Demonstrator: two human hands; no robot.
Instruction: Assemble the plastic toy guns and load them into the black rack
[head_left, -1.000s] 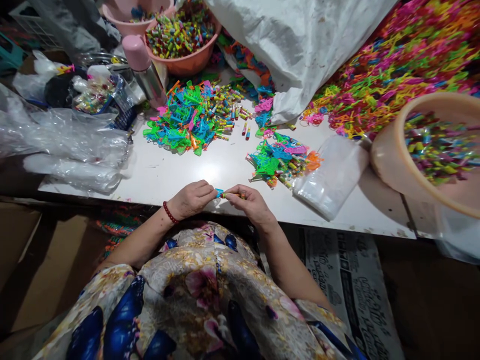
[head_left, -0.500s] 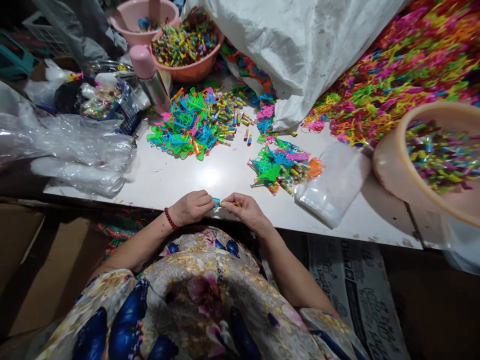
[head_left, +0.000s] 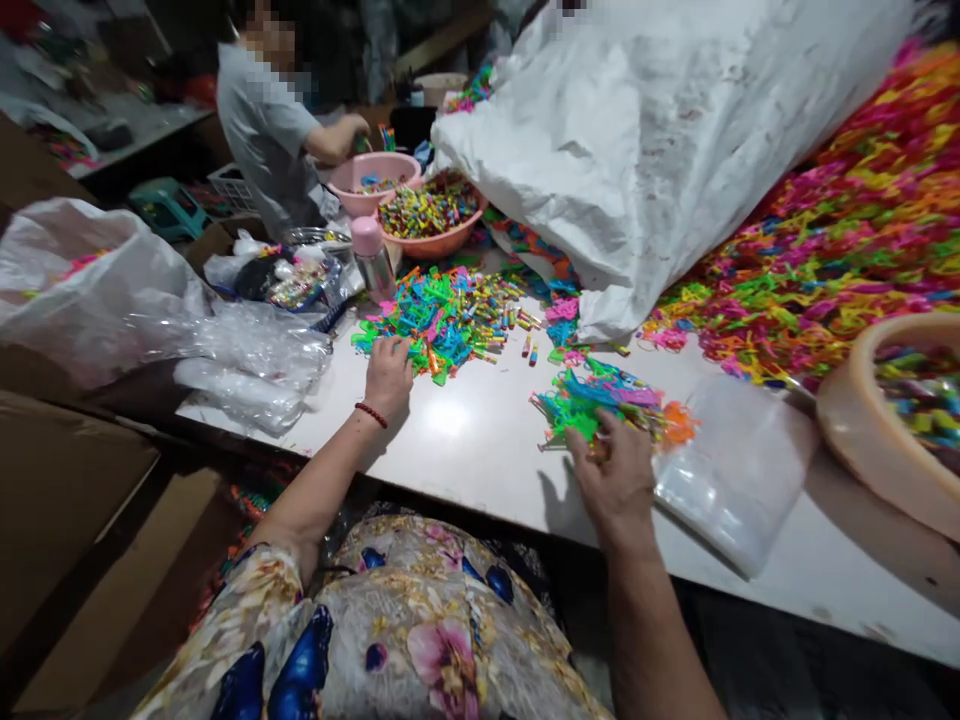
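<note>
My left hand (head_left: 389, 375), a red bead bracelet on its wrist, is at the near left edge of a pile of small bright plastic pieces (head_left: 427, 318). Its fingers are bent and close together, and their tips are hidden against the pile. My right hand (head_left: 616, 478) hangs over the near side of a smaller heap (head_left: 592, 395) of green, blue, pink and orange pieces. Its thumb and fingers are spread, with nothing seen between them. Short tubes with colourful wrappers (head_left: 499, 310) lie mixed into the right side of the larger pile.
Clear plastic bags (head_left: 739, 470) lie right of the small heap, beside a peach tub (head_left: 847, 410). A pink-capped flask (head_left: 367, 240) and basins (head_left: 442, 245) stand behind. A big white sack (head_left: 600, 150) leans at the back. Another person (head_left: 270, 140) works at far left.
My hands have parted from their meeting point at the table edge. The left went forward to the large pile, the right out to the small heap. The view has tilted up, showing another person.
</note>
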